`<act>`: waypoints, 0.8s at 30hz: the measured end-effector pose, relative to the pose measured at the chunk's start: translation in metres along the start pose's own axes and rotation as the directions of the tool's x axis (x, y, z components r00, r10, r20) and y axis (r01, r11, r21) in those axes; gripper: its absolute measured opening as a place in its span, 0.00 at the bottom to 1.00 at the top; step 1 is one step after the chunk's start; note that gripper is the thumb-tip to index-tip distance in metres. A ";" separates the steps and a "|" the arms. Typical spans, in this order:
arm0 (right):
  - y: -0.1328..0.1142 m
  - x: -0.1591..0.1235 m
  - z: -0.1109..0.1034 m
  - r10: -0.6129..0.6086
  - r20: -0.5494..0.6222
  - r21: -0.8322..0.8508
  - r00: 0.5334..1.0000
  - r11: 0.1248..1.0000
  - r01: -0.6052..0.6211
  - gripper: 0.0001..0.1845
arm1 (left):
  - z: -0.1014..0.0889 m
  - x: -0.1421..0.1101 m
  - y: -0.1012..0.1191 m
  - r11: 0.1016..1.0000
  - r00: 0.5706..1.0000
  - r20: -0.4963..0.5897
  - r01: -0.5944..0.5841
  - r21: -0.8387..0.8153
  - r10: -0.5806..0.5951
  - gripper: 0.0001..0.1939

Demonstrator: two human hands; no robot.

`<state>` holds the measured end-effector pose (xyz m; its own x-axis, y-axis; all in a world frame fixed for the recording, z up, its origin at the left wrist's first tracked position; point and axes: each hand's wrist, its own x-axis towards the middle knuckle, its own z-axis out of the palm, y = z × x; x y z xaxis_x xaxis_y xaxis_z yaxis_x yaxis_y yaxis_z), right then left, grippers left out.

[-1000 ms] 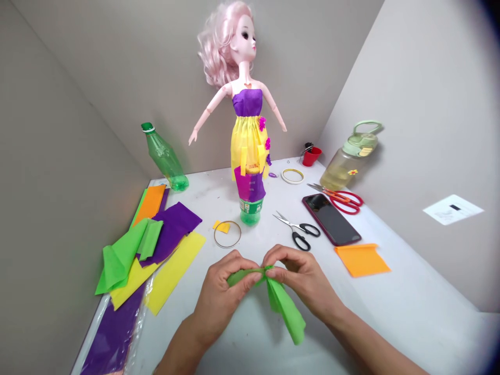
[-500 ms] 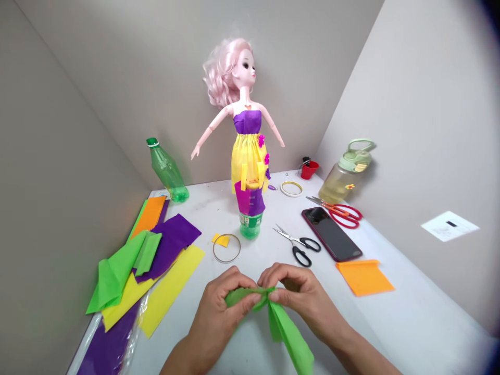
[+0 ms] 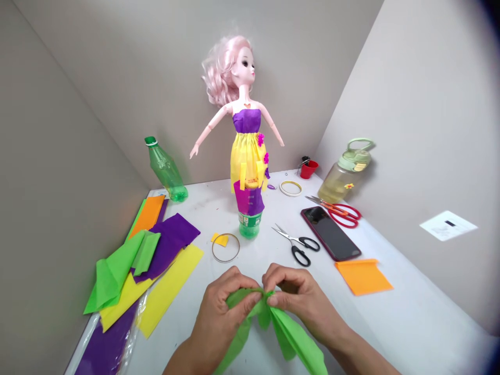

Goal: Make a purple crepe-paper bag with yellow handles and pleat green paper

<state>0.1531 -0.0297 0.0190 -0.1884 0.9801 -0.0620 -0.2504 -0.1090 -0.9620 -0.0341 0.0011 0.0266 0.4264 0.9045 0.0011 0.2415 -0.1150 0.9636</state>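
My left hand (image 3: 224,307) and my right hand (image 3: 295,297) meet low in the middle and pinch a strip of green crepe paper (image 3: 291,336) between their fingertips. The paper is gathered at the pinch and its two ends hang down towards me. Behind the hands a doll (image 3: 244,120) with pink hair stands upright on a green bottle base (image 3: 249,225). It wears a purple and yellow paper dress. A thin wire ring (image 3: 225,247) with a yellow scrap lies just beyond my left hand.
Sheets of green, yellow, purple and orange paper (image 3: 156,255) are piled at the left. Black scissors (image 3: 299,244), a phone (image 3: 330,225), red scissors (image 3: 339,209), an orange sheet (image 3: 363,276), a tape roll (image 3: 291,188), a red cup (image 3: 309,169), a water jug (image 3: 347,172) and a leaning green bottle (image 3: 166,169) lie around.
The view tilted up slightly, so the doll sits lower in the picture. My fingers gathered the green paper tighter, and a second end now hangs down on the left.
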 end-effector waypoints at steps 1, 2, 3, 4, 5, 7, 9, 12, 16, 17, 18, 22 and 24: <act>0.000 0.000 0.000 -0.003 0.004 0.000 1.000 1.000 0.003 0.07 | 0.001 0.000 0.000 1.000 1.000 -0.008 -0.001 -0.005 0.001 0.06; -0.001 0.000 0.001 -0.004 0.006 -0.002 1.000 1.000 0.004 0.07 | 0.003 0.000 -0.001 1.000 1.000 -0.017 -0.003 -0.010 0.003 0.06; -0.001 0.000 0.001 -0.004 0.004 -0.003 1.000 1.000 0.004 0.07 | 0.004 0.000 -0.001 1.000 1.000 -0.027 -0.007 -0.017 0.006 0.06; -0.002 0.001 0.001 -0.005 0.003 -0.005 1.000 1.000 0.005 0.07 | 0.004 -0.001 -0.002 1.000 0.999 -0.034 -0.012 -0.024 0.011 0.05; -0.002 0.001 0.001 -0.005 0.000 -0.006 1.000 1.000 0.005 0.07 | 0.005 -0.001 -0.002 0.999 0.999 -0.040 -0.018 -0.029 0.017 0.05; -0.002 0.001 0.001 -0.008 -0.008 -0.015 1.000 1.000 0.007 0.08 | 0.006 -0.001 -0.003 0.999 0.998 -0.049 -0.033 -0.037 0.031 0.05; -0.001 0.001 0.001 -0.004 -0.017 -0.031 1.000 1.000 0.004 0.08 | 0.006 -0.002 -0.004 0.998 0.997 -0.056 -0.045 -0.039 0.043 0.04; 0.000 0.000 0.001 0.008 -0.038 -0.046 0.999 0.999 -0.010 0.09 | 0.007 -0.002 -0.004 0.997 0.996 -0.070 -0.060 -0.041 0.057 0.04; 0.000 0.000 0.001 0.025 -0.041 -0.041 0.999 0.999 -0.026 0.09 | 0.007 -0.001 -0.005 0.996 0.994 -0.077 -0.076 -0.042 0.073 0.04; -0.001 0.000 0.001 0.030 -0.033 -0.041 0.999 0.999 -0.031 0.09 | 0.007 -0.001 -0.005 0.996 0.994 -0.078 -0.081 -0.044 0.078 0.04; -0.001 0.001 0.001 0.035 -0.026 -0.043 0.999 0.998 -0.036 0.09 | 0.008 -0.001 -0.005 0.995 0.993 -0.080 -0.085 -0.045 0.081 0.04; -0.002 0.002 0.001 0.046 -0.019 -0.069 0.999 0.997 -0.047 0.08 | 0.008 0.000 -0.007 0.996 0.993 -0.088 -0.083 -0.034 0.079 0.04; -0.002 0.002 0.001 0.036 -0.028 -0.096 0.999 0.995 -0.039 0.07 | 0.008 0.000 -0.007 0.997 0.993 -0.088 -0.078 -0.015 0.076 0.04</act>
<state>0.1525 -0.0275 0.0212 -0.1708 0.9798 -0.1040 -0.1508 -0.1303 -0.9799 -0.0288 -0.0011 0.0176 0.3652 0.9257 0.0983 0.1941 -0.1790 0.9645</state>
